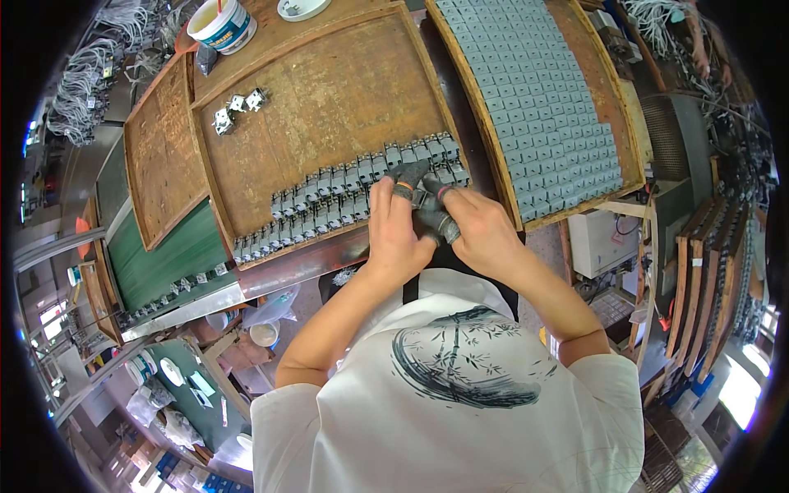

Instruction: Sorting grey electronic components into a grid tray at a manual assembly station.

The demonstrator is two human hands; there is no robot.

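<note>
My left hand (pixel 396 226) and my right hand (pixel 485 230) meet at the near edge of a wooden tray (pixel 329 82). Dark grey coverings wrap some fingertips on both hands. Between the closed fingers is a small grey boxy part (pixel 423 200), mostly hidden by them. Just beyond my hands, rows of small grey parts with metal fittings (pixel 329 193) stand side by side along the tray's near side. Three loose metal-and-white parts (pixel 238 103) lie toward the tray's far left.
To the right, a second wooden tray (pixel 460 62) holds dense rows of grey rectangular pieces (pixel 542 99). A white bucket (pixel 222 29) stands at the far left. A green conveyor belt (pixel 168 259) carries several small parts. Stacked wooden trays (pixel 699 287) stand at the right.
</note>
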